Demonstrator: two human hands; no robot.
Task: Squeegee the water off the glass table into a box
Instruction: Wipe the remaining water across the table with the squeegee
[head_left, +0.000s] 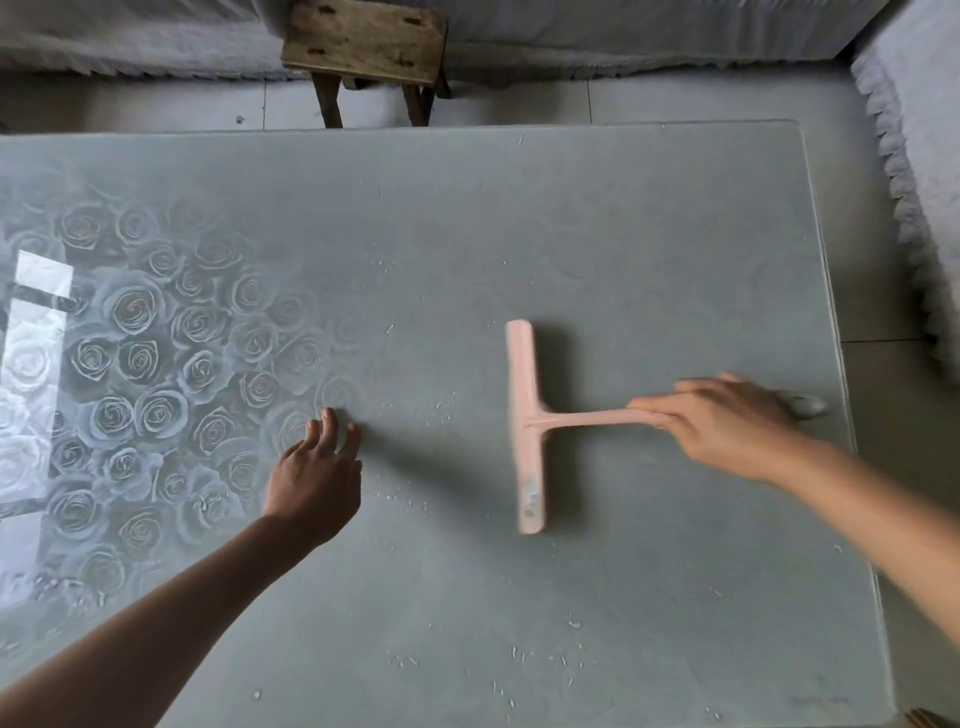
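A pink T-shaped squeegee (527, 426) lies with its long blade on the glass table (467, 218), right of centre, its handle pointing right. My right hand (722, 423) grips the end of that handle. My left hand (317, 475) rests on the glass left of centre, fingers spread and straight, holding nothing. Small water drops (415, 405) are scattered over the glass between the hands and toward the near edge. The table's left part shows a rose pattern (140, 358). No box is in view.
A worn wooden stool (366, 44) stands on the tiled floor beyond the table's far edge. Grey fringed fabric (914, 171) lies along the right side and across the back. The table's right edge (841, 364) runs close to my right hand.
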